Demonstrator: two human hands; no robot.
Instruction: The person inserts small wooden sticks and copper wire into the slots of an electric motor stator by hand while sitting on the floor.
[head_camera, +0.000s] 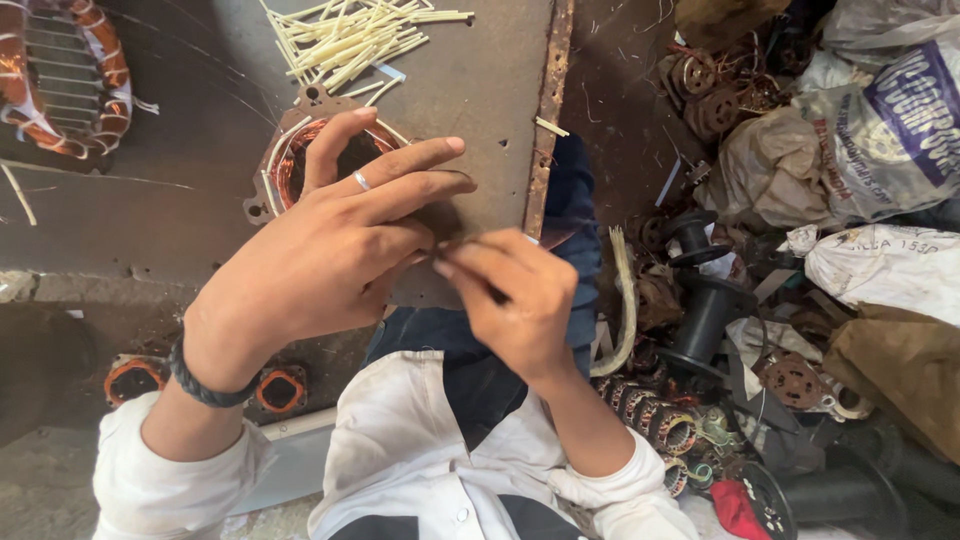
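My left hand (330, 250) hovers over a small motor stator (295, 160) wound with copper wire, which lies on a rusty metal bench top (190, 200). Its fingers are spread and a ring sits on one of them; thumb and forefinger pinch something thin. My right hand (510, 295) meets it at the bench's front edge, fingers pinched on the same thin piece, possibly a strand or slip; it is too small to tell. A black braided band circles my left wrist (205, 385).
A pile of pale insulation sticks (350, 35) lies at the back of the bench. A larger copper-wound stator (65, 75) sits far left. Black spools (700, 300), wound coils (650, 415) and sacks (880, 130) crowd the floor at right. Two small stators (280, 390) lie under the bench.
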